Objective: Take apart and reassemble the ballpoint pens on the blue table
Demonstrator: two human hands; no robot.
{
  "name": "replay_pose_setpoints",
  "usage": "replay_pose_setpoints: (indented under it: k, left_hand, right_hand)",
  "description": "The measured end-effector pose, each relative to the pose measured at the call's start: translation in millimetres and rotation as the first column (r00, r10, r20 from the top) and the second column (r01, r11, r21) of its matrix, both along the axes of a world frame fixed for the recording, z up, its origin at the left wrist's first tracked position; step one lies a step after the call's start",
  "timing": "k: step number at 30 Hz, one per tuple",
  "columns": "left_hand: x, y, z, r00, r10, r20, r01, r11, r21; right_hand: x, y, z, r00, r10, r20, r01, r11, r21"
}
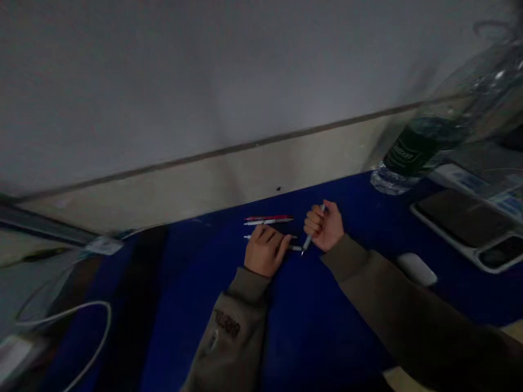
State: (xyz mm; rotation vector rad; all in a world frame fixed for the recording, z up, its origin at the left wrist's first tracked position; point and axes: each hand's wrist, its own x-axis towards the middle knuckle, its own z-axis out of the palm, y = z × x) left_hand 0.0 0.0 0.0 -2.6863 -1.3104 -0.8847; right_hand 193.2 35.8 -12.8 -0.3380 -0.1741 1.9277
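Note:
My right hand (324, 227) is closed around a white and grey pen (308, 242), whose tip points down toward the blue surface. To its left, my left hand (265, 251) lies palm down with its fingers curled together over a pale pen (295, 248); one end of that pen shows beside the thumb. Another thin pen (247, 237) passes under the fingers of this hand, mostly hidden. Just beyond the left hand, a red pen (269, 218) and a white pen (261, 222) lie side by side.
A large clear bottle with a green label (404, 152) stands at the back right. Nearer are a white-edged device (461, 223) and a white rounded object (417, 269) beside my right sleeve. A white cable (108, 321) curves at the left. A wall (229, 81) rises behind the blue surface (196, 283).

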Motion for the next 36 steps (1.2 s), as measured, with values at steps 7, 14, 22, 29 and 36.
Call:
replay_pose_setpoints:
  k: [7, 14, 22, 29, 36]
  left_hand:
    - [-2.4, 0.4, 2.2, 0.999, -0.001, 0.048, 0.001, 1.000, 0.002]
    - [-1.4, 0.5, 1.1, 0.998, 0.035, 0.046, -0.035, 0.999, -0.005]
    - [-1.5, 1.1, -0.8, 0.997, 0.045, 0.060, -0.045, 0.999, -0.002]
    - [-1.7, 1.6, -0.9, 0.998, 0.046, 0.044, -0.046, 0.999, 0.000]
    - [-0.9, 0.7, 0.4, 0.997, 0.053, 0.051, -0.053, 0.999, 0.003]
  right_hand:
    - [-1.6, -0.7, -3.8, 1.000, -0.011, 0.000, 0.011, 1.000, 0.001]
    - [-2.7, 0.1, -4.2, 0.999, -0.042, 0.006, 0.042, 0.999, -0.021]
    - [-2.6, -0.2, -3.3, 0.999, -0.035, 0.000, 0.035, 0.999, -0.038]
    - [-2.4, -1.1, -3.8, 0.999, -0.035, -0.004, 0.035, 0.999, -0.018]
    - [-2.5, -0.5, -4.8, 0.999, -0.036, 0.006, 0.036, 0.999, -0.017]
